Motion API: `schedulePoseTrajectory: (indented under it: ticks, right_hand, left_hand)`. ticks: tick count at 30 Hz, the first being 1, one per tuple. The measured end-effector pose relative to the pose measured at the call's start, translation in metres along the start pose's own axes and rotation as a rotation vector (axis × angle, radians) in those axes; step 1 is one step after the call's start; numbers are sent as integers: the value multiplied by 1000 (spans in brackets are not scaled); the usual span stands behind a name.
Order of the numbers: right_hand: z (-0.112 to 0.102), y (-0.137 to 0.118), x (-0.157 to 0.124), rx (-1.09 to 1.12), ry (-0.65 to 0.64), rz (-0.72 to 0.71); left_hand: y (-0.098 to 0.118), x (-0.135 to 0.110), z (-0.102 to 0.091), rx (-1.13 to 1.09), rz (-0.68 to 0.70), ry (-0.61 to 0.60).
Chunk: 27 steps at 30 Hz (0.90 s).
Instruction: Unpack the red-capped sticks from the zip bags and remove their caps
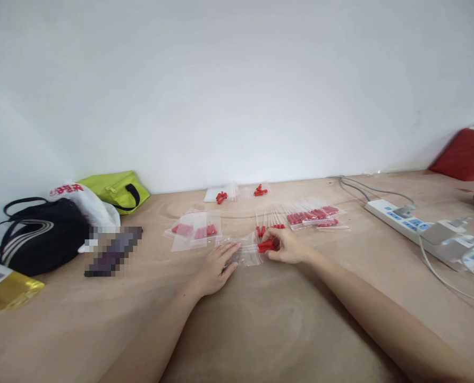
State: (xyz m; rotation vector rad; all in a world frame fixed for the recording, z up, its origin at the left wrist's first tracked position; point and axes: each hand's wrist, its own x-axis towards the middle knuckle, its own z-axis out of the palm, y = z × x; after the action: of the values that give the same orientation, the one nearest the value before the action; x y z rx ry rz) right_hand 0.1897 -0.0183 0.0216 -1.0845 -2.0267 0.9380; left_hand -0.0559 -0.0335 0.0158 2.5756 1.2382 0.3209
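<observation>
My left hand (pixel 217 267) lies flat with fingers stretched out, pressing on a small clear zip bag (pixel 245 254) on the wooden table. My right hand (pixel 285 246) is pinched round a few small red plastic pieces (pixel 265 246) at the mouth of that bag. More red pieces (pixel 261 231) lie loose just beyond. Filled clear bags with red pieces (pixel 193 230) sit to the left, and a row of them (pixel 312 216) to the right. Two little piles of red pieces (pixel 221 197) lie near the wall.
A black bag (pixel 37 236), a white plastic bag (pixel 85 202) and a lime green pouch (pixel 115 190) stand at the left. A white power strip (pixel 416 227) with plugs and cables lies at the right, a red object (pixel 466 154) behind it. The wall is close.
</observation>
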Motion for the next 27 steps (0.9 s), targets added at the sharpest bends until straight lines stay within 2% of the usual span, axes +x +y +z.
schedulePoseTrajectory:
  ticks: [3, 7, 10, 12, 15, 18, 22, 27]
  right_hand:
    - [-20, 9, 2, 239, 60, 106]
    - [-53, 20, 1, 388, 188, 232]
    - [-71, 24, 0, 505, 344, 283]
    - [-74, 27, 1, 556, 466, 259]
    - [-59, 30, 8, 473, 612, 182]
    - [-32, 31, 14, 244, 674, 114]
    - [-4, 30, 15, -102, 632, -23]
    - [7, 35, 16, -320, 555, -137]
  left_hand:
    - [-1, -1, 0, 21, -17, -28]
    - [0, -2, 0, 56, -24, -47]
    - [2, -2, -2, 57, -21, -58]
    - [3, -2, -3, 52, -25, -63]
    - [3, -3, -3, 57, -32, -66]
    - [1, -3, -2, 70, -32, -73]
    - [1, -3, -2, 80, -27, -78]
    - [2, -2, -3, 71, -25, -69]
